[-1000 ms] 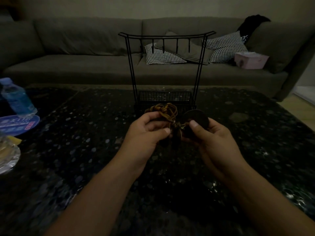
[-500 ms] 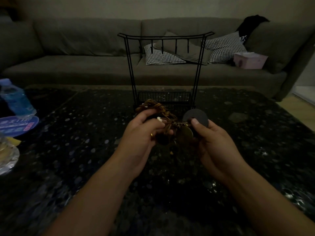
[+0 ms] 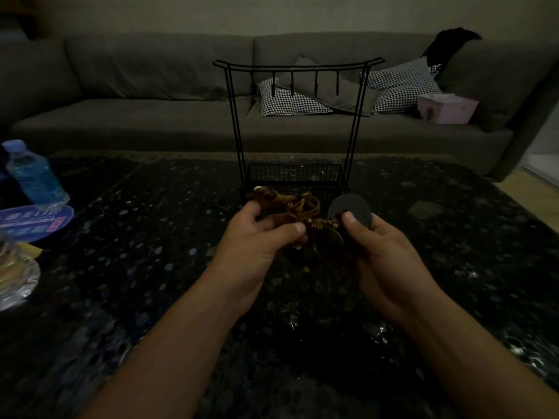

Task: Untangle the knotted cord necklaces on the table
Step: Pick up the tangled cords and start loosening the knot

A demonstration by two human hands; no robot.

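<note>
A tangle of brown cord necklaces point(image 3: 290, 205) hangs between my two hands above the dark speckled table point(image 3: 151, 267). My left hand point(image 3: 260, 237) grips the bundle of cords from the left, thumb across it. My right hand point(image 3: 378, 246) pinches a dark round disc pendant point(image 3: 351, 208) with its thumb on the front. A brassy oval pendant point(image 3: 332, 240) dangles below the knot between the hands. The cords behind my fingers are hidden.
A black wire jewellery stand point(image 3: 298, 122) with hooks and a mesh tray stands just beyond the hands. A blue water bottle point(image 3: 33, 173), a blue round fan point(image 3: 33, 222) and a foil-like dish point(image 3: 15, 279) sit at the left edge. A grey sofa point(image 3: 151, 86) runs behind.
My left hand has shifted its grip and pulled the cord bundle a little leftward, spreading the loops. The right hand keeps its hold on the dark disc.
</note>
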